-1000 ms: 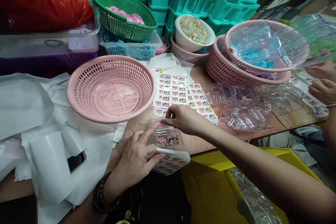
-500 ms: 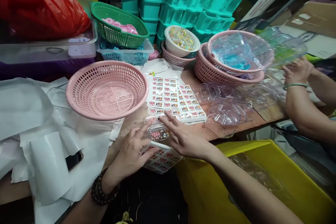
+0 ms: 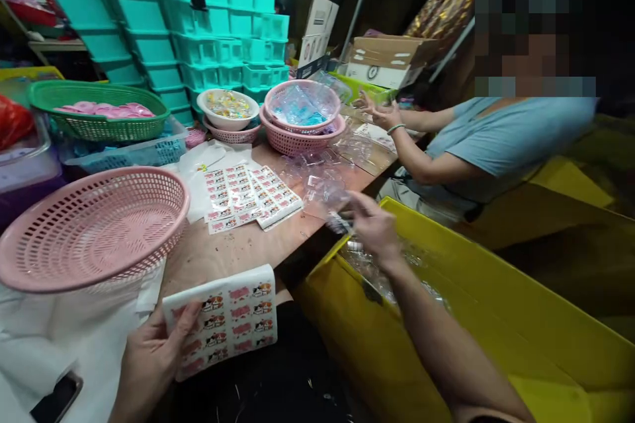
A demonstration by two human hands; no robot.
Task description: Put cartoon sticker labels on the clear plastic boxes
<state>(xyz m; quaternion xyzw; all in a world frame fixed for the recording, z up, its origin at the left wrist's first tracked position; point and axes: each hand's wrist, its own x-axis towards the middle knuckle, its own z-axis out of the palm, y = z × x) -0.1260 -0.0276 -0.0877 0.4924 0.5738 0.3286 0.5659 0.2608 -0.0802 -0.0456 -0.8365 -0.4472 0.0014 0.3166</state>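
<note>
The view has swung to the right since the earlier frame, so the red bag (image 3: 14, 122) shows only as a corner at the left edge, and the pink basket (image 3: 94, 231) sits lower and farther left, beside the white paper (image 3: 30, 330). Behind it, the green basket (image 3: 40, 99) holds pink pieces. The left hand (image 3: 153, 344) grips a stack of sticker sheets (image 3: 248, 317), thumb flat on the front; half a second ago its index finger reached over a clear case on the counter (image 3: 198, 258), and now the stack is held up at the counter's near edge, its cat prints facing the camera. More sticker sheets (image 3: 233, 192) lie on the counter beyond, and past them stand a white bowl (image 3: 203, 106) and two stacked pink baskets (image 3: 292, 143). Farther right, the right hand (image 3: 367, 221) has moved well away from the left one; its fingers are curled in, gripping a clear plastic case (image 3: 340, 221), blurred, by the rim of the yellow box (image 3: 506, 297). At the far right a co-worker in a blue shirt (image 3: 491, 132), earlier seen only as arms holding up clear trays, now shows to the waist, hands near each other over the counter.
</note>
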